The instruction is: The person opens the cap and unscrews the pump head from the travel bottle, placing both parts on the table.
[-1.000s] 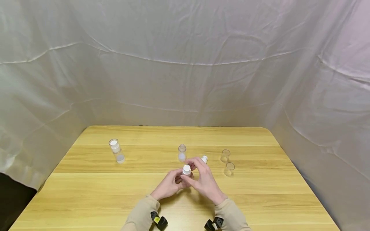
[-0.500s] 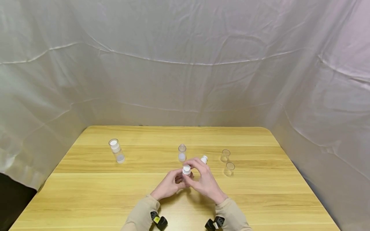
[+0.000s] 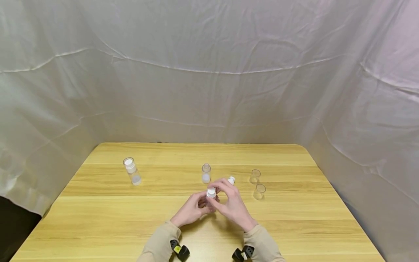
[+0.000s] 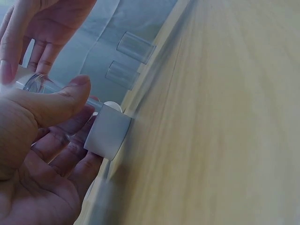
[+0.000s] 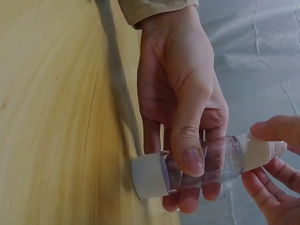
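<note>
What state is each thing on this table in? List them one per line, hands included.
Held bottle: roughly upright, white top on
Left hand: gripping its clear body
Right hand: pinching its white top
Far-left bottle: standing
Middle clear container: standing
White piece: partly hidden, pose unclear
Rear clear cup: standing
Front clear cup: standing

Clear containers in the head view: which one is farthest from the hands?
The far-left container, standing alone. The held container is in the left hand and right hand; the middle container, front cup and rear cup stand closer.
</note>
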### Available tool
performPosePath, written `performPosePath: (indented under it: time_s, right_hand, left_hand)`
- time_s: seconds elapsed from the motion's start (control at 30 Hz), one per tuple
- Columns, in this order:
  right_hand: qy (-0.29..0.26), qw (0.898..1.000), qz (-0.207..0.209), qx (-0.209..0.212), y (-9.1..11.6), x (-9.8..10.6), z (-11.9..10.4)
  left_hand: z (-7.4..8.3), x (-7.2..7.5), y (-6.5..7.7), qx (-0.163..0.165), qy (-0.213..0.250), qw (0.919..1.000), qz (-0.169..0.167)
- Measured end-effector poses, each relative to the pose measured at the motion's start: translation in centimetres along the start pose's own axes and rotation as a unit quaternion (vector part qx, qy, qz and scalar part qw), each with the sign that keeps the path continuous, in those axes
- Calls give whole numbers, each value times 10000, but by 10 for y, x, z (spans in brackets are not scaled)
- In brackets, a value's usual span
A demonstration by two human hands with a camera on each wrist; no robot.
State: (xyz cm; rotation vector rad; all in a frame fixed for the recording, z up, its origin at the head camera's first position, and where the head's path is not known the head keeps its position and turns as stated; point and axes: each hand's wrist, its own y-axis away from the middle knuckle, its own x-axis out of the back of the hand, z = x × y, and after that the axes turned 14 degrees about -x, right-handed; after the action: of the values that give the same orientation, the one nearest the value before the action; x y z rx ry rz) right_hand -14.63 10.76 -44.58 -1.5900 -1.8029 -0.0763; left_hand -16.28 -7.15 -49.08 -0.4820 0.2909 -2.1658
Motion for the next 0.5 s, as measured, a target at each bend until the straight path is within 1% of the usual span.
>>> performPosePath:
  time_s: [0.23,0.5]
  right_hand:
    - [77,9999,-91,-49,0,0,1]
    - [15,9999,45,-118,0,-1,1]
  left_hand:
    - [-1,0,0,-108,71,9999,-18]
    - [2,-1,1,182,-119,9998,24]
